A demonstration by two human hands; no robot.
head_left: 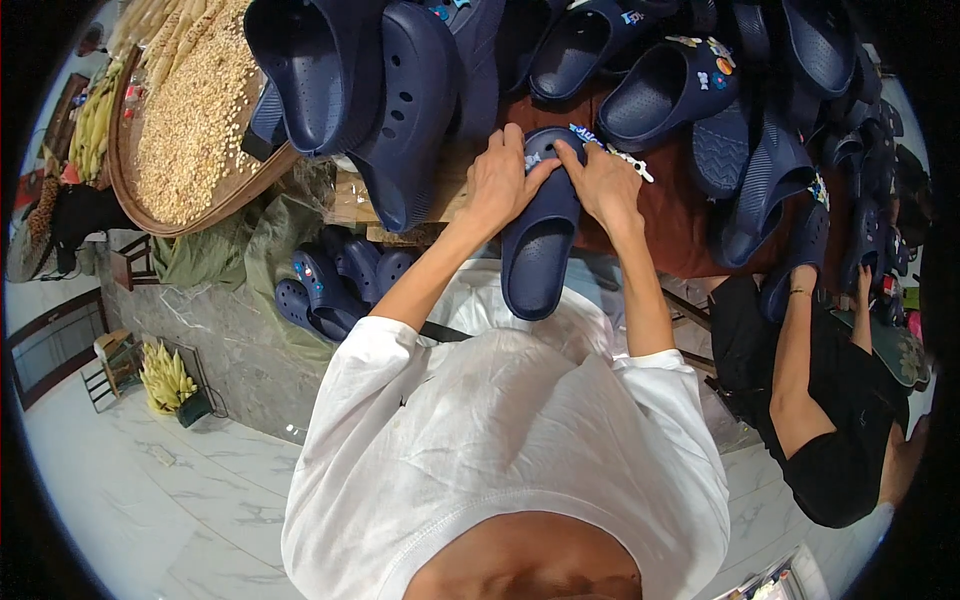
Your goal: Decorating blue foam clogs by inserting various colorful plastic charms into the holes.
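A navy clog is held in front of my chest, its heel end toward me and its toe away. My left hand grips the left side of the toe, thumb laid across the top by a small pale charm. On the other side my right hand is closed around the toe, its thumb near a vent hole. A blue-and-white charm shows at the toe beside my right fingers. A white charm piece sticks out past that hand; what it is fixed to is hidden.
Several navy clogs crowd the reddish-brown tabletop, some with charms, like the clog at right. More clogs lie lower left. A round tray of corn kernels stands far left. A co-worker in black handles clogs at right.
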